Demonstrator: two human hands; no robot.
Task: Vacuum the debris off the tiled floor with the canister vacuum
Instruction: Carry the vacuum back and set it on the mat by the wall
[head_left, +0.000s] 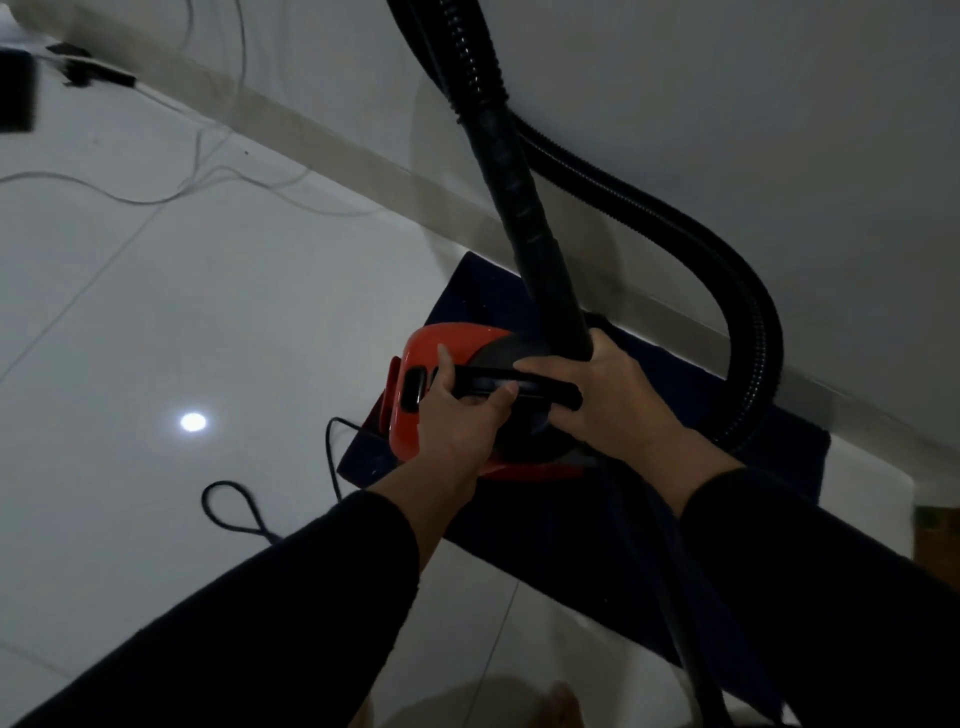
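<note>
Dark sleeves fill the near edge of the view, and both forearms run up from them to meet over the red canister vacuum (441, 395), which sits on a dark mat (649, 519) close against the wall's skirting, at the far right side of the tiled floor (182, 312). Its black carry handle (511, 387) lies with its long axis running left to right across the top of the body, and both hands are on that line: the left hand (457, 415) is curled around the left end, thumb up against the red shell and fingers wrapped under the bar, while the right hand (618, 400) lies over the right end with its fingers folded down, right at the base of the rigid black tube (524, 208) that rises from the canister's top. Whether the right hand grips the handle or the tube's foot cannot be told. From the tube's upper end the ribbed hose (727, 270) loops away to the right and back down behind the right wrist. The power cord (234, 509) lies looped on the tiles to the near left. No debris shows clearly on the open floor, which spreads to the left, so the canister probably has to come off the mat leftward.
</note>
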